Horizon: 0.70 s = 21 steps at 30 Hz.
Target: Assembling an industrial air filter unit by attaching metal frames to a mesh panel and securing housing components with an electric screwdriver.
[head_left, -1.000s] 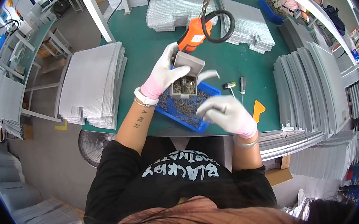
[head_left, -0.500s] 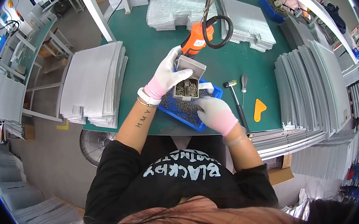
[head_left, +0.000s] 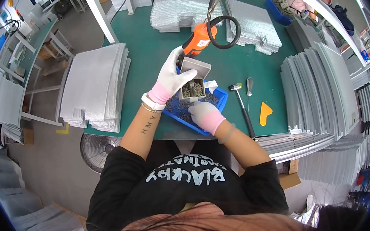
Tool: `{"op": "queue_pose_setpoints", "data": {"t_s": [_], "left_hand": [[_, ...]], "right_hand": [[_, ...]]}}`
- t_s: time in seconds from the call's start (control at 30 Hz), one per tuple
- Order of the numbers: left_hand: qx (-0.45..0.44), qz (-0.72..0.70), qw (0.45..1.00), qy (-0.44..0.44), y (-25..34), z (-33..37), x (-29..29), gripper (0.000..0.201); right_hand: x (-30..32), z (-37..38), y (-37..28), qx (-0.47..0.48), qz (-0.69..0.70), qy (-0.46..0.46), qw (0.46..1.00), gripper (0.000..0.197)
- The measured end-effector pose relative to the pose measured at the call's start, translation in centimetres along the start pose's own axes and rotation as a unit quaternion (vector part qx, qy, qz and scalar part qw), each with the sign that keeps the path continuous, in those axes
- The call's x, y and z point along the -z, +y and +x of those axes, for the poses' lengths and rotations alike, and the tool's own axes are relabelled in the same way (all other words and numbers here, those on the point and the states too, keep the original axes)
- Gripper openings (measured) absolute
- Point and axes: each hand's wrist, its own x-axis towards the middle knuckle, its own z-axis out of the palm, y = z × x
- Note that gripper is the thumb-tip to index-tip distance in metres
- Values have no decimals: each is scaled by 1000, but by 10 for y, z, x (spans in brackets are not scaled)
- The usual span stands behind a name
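My left hand (head_left: 171,75), in a white and pink glove, grips a small grey box (head_left: 202,65) whose hinged lid stands up. Small screws (head_left: 192,90) fill the box, which is above a shallow blue tray (head_left: 222,103) of loose dark screws (head_left: 181,110). Gloved as well, my right hand (head_left: 206,116) is over the tray just below the box's near edge. Its fingers are curled together, and whatever is at their tips is hidden. Just beyond my left hand hangs an orange power screwdriver (head_left: 198,39) with a black cable loop.
Right of the tray lie a hammer (head_left: 244,110), a screwdriver (head_left: 249,87) and a yellow scraper (head_left: 264,114) on the green table (head_left: 147,132). Grey panels are stacked at left (head_left: 93,84) and right (head_left: 317,88). Bubble-wrapped stacks (head_left: 177,5) stand at the back.
My right hand has moved left, from the tray's right side to just below the box. The left hand still holds the open box, almost in the same place.
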Motion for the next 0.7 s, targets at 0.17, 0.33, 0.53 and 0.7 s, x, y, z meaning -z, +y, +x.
{"op": "queue_pose_setpoints", "data": {"t_s": [0.17,0.33,0.53,0.7], "left_hand": [[-57,40,996,50,-2,1,-12,68],[-119,140,978,102,-14,3,-20,68],[-114,174,968,137,-11,0,-41,69],[-118,193,961,160,-12,-3,-44,68]], "right_hand": [[69,-36,-11,40,106,169,979,13],[138,-60,-34,7,175,209,962,13],[155,-42,-47,1,120,263,957,10],[149,-37,-46,-24,141,272,952,10]]}}
